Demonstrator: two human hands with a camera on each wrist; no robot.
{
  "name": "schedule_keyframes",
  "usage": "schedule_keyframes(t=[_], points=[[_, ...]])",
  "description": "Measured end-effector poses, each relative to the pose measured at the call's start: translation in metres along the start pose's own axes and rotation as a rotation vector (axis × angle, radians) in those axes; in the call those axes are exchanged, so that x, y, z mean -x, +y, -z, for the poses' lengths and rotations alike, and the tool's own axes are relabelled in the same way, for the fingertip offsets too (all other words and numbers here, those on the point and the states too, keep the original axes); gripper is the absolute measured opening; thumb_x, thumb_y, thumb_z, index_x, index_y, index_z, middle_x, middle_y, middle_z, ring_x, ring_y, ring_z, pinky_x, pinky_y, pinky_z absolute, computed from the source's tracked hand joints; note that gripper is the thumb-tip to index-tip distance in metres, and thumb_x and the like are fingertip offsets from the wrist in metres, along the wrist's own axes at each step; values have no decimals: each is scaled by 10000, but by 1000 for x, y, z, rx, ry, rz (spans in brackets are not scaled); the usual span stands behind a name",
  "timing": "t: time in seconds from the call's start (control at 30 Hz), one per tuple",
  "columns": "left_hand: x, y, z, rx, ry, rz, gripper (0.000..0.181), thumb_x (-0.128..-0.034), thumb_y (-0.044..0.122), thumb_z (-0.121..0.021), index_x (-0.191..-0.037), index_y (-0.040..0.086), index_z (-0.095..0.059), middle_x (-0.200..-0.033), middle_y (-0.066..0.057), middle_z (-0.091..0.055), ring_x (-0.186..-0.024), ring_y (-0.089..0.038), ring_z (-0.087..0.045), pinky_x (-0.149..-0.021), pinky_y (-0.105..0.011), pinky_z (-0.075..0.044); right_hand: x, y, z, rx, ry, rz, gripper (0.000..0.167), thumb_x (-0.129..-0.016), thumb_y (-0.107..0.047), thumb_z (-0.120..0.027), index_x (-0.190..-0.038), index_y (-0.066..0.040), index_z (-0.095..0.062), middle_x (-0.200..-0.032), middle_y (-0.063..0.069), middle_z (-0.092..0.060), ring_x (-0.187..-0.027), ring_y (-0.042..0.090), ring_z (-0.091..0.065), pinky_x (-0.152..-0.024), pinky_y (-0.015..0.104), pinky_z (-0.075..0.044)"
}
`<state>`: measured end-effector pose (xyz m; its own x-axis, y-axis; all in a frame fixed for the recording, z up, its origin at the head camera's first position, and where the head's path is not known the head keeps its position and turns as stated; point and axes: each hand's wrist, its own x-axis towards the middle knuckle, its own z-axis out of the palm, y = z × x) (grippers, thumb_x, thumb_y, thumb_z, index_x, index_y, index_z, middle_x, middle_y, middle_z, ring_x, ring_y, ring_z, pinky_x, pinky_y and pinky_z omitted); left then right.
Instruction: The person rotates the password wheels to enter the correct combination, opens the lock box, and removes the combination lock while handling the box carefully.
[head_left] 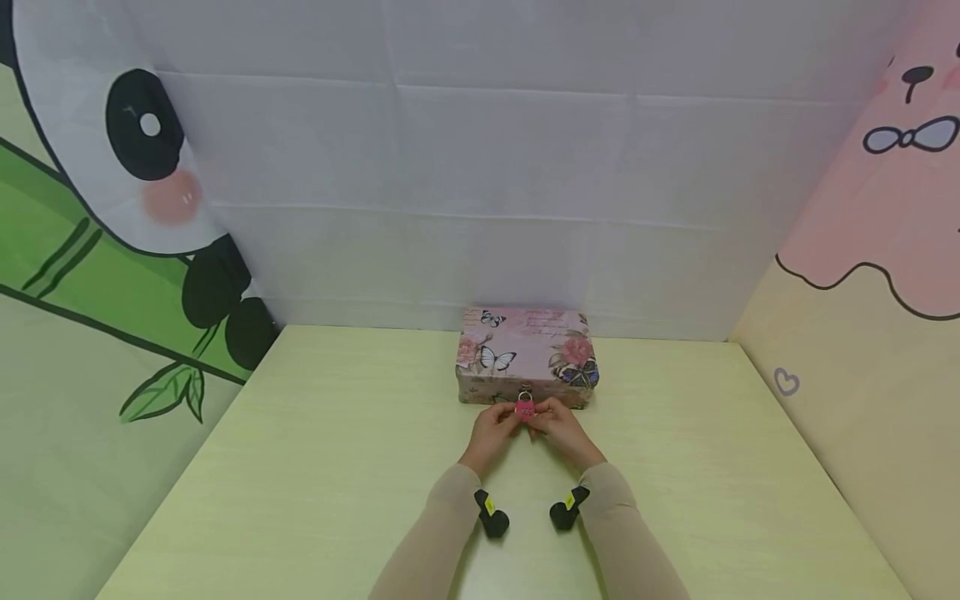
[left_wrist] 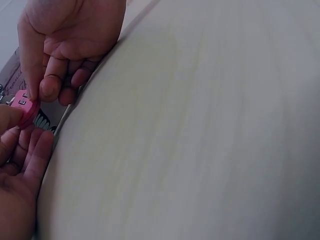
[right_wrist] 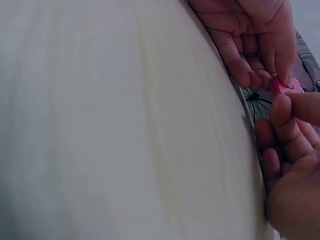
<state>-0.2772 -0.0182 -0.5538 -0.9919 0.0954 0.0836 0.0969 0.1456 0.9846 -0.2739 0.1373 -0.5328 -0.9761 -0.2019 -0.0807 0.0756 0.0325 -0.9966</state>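
Sleeves (head_left: 427,533) lie nearest; I find left hand (head_left: 491,432) and right hand (head_left: 566,432) pinching the pink padlock (head_left: 525,409), seemingly to steady it.

Looked evenly bright in the head view, dim and bluish-grey in both wrist views.

Seemed lit from above in the head view, with faint, soft-edged shadows beside the sleeves (head_left: 431,529) and a mild pale sheen on the table (head_left: 322,467) between them, near the bottom. Gave crisp large shapes there, but left the dials of the pink padlock (head_left: 525,409) too small to read. Turned murky in the wrist views: darkened toward the lower right in the left one and toward the lower left in the right one, bowed the table's outline, blurred the wood grain (right_wrist: 147,110) to smears, and sank the undersides of the curled fingers (left_wrist: 49,88) into shade.
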Motion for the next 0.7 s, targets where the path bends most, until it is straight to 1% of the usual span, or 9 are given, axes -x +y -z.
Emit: schedule_keyframes(t=[0.13,0.23,0.37,0.5,0.7], points=[[-1,-3,-1,-29,0,-10,250,-982,76,-607,-1115,-132,-645,-921,-151,-692,-733,-87,-601,-682,-227,-554,0,0,0,0,-5,-5,94,-973,58,-535,-1031,86,-466,-736,70,-622,-672,151,-560,-706,245,-424],[-1,-4,-1,-50,3,-37,227,-980,64,-604,-1092,-128,-648,-886,-136,-687,-712,-78,-587,-661,-218,-541,0,0,-1,2,-5,-3,85,-971,69,-534,-1028,89,-473,-738,75,-622,-673,153,-554,-701,246,-418],[-2,-4,-2,-68,10,-46,195,-976,45,-597,-1068,-117,-653,-844,-105,-673,-699,-69,-566,-644,-206,-515,-2,1,-1,3,3,-1,66,-971,69,-540,-1000,77,-482,-740,75,-627,-666,152,-552,-681,244,-417],[-1,-2,-2,-77,11,-30,174,-981,41,-591,-1053,-105,-655,-828,-76,-660,-696,-64,-550,-639,-201,-498,-3,2,-1,0,0,4,59,-964,75,-542,-1000,69,-495,-750,72,-638,-660,144,-554,-669,232,-424],[0,0,-3,-86,8,-19,169,-991,47,-586,-1038,-103,-647,-832,-86,-660,-682,-67,-537,-636,-201,-487,-5,4,0,30,-15,33,77,-965,66,-541,-1012,96,-488,-727,65,-638,-654,136,-562,-672,227,-423]])
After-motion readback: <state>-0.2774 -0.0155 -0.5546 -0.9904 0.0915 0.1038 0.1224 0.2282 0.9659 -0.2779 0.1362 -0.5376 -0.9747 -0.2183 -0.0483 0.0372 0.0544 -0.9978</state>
